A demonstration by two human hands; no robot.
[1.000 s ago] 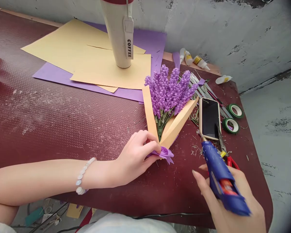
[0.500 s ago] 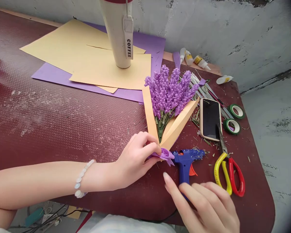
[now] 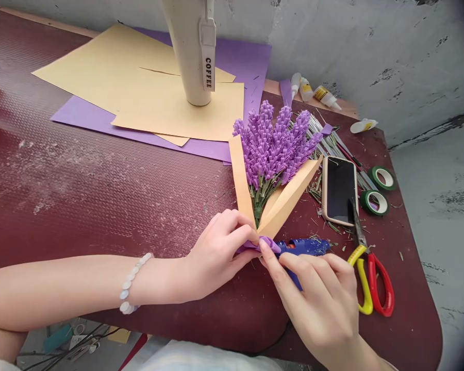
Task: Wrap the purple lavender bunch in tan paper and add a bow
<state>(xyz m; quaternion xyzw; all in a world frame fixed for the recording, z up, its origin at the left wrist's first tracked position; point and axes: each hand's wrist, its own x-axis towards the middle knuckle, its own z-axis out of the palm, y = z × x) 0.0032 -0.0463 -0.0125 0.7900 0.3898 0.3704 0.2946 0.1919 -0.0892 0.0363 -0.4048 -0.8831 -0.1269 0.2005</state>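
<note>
A bouquet of purple lavender flowers (image 3: 272, 147) with green stems lies on the dark red table, wrapped at its sides in pale orange paper (image 3: 290, 198). Across the narrow base of the wrapping sits a purple bow (image 3: 271, 243). My left hand (image 3: 216, 252) pinches the bow at its left part, with a bead bracelet on the wrist. From the right, my right hand (image 3: 317, 299) has thumb and index finger closed on the bow's other side. Just behind those fingers lies a blue glue gun (image 3: 309, 246), its handle largely hidden by my right hand.
Scissors (image 3: 371, 278) with yellow and red handles rest against a phone (image 3: 339, 190) at the right. Beyond are green tape rolls (image 3: 382, 178), wire stems and glue bottles (image 3: 327, 97). A coffee cup (image 3: 191, 56) stands on yellow sheets (image 3: 88, 67) and purple sheets (image 3: 77, 121).
My right hand has moved up and left from the space near the table's front and now touches the bow. My left hand keeps its pinch. The view has shifted slightly.
</note>
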